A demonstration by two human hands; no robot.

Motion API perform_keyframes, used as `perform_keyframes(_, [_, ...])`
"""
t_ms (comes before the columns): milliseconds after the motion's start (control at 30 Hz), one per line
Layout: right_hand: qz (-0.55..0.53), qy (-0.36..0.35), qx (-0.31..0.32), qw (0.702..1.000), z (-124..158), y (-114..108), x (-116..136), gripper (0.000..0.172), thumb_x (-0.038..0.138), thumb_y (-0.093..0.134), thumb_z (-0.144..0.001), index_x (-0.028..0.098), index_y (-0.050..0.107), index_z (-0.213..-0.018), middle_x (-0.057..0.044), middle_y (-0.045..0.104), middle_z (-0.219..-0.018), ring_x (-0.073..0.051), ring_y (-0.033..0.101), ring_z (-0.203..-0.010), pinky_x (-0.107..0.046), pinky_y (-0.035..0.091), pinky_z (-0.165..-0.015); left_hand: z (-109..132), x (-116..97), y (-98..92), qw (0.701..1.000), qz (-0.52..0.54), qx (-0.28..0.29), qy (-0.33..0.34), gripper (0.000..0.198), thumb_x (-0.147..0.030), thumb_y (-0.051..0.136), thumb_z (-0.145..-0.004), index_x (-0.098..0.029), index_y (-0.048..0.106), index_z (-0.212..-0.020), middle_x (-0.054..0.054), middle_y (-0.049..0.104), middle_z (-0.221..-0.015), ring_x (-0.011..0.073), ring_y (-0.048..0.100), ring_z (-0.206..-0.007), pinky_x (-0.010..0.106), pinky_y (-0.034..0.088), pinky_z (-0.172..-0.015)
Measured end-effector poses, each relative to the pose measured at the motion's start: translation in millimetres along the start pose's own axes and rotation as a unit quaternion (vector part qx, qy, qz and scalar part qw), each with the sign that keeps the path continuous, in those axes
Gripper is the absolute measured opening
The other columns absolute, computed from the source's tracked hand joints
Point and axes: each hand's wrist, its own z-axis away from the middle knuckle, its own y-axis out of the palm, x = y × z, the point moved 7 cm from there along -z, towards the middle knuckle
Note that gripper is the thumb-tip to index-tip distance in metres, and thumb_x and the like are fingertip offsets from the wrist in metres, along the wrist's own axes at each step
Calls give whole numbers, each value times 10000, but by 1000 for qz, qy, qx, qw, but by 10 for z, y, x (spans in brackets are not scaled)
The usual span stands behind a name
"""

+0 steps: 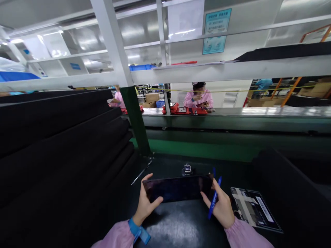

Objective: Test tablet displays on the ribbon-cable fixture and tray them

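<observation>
A dark, glossy tablet-like panel point(178, 188) is held level just above the black work mat point(181, 224). My left hand point(146, 203) grips its left end, thumb on top and fingers under the edge. My right hand point(219, 205) holds the right end and also has a blue pen point(214, 202) tucked between its fingers, slanting down and to the left. Both sleeves are pink, and a blue band wraps my left wrist.
A small clear round object point(187, 169) sits just behind the panel. Thin metal tweezers point(141, 175) lie at the left. A printed sheet point(254, 208) lies at the right. Stacked black foam trays point(59, 144) rise on the left. Across a green conveyor point(232, 120) sits a person in pink point(198, 98).
</observation>
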Motion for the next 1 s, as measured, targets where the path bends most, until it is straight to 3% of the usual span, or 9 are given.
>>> perform_keyframes(167, [23,-46,43,998,128,74,-88,675,266,557,-760,199,371,-1405,-84,664,-1175,-266,683,-972,-355,590,-811,-9,-98,43,1000,-28,-2,7,613,-350,706,-616,-205,415,-1136,32,674,-858,245,687,-799,409,524,-789])
perform_keyframes(467, [6,-39,40,998,100,95,-79,674,354,604,-775,193,384,-1391,-95,623,-1239,-296,616,-1098,-415,550,-904,-72,-173,69,996,-87,-17,-4,594,-304,686,-582,-172,467,-1119,-12,678,-668,255,691,-689,492,498,-853])
perform_keyframes(600, [-4,-58,35,998,102,101,-71,692,381,591,-806,191,337,-1421,-111,603,-1267,-296,601,-1121,-411,548,-904,-76,-161,56,999,-49,-22,1,652,-305,716,-553,-174,453,-1135,59,694,-868,267,694,-791,445,523,-824])
perform_keyframes(733, [-24,-69,65,995,70,97,-33,757,401,599,-813,184,266,-1457,-123,560,-1323,-300,569,-1160,-432,526,-929,-96,-105,57,999,-23,-13,-30,707,-319,735,-545,-164,452,-1175,61,688,-886,290,670,-921,447,506,-873])
perform_keyframes(867, [-93,-5,117,989,-61,10,-4,694,461,567,-827,191,347,-1427,-86,610,-1270,-273,571,-1160,-391,527,-931,-102,-36,86,992,53,-32,-113,679,-347,758,-516,-190,522,-1133,109,623,-1197,301,549,-1172,443,386,-1033])
perform_keyframes(1000, [-154,98,81,980,-171,-169,-84,543,499,561,-821,206,545,-1279,-68,668,-1186,-262,627,-1084,-357,565,-875,-78,13,176,968,140,-65,-200,482,-413,706,-588,-213,616,-1017,85,672,-1145,289,509,-1222,395,435,-987])
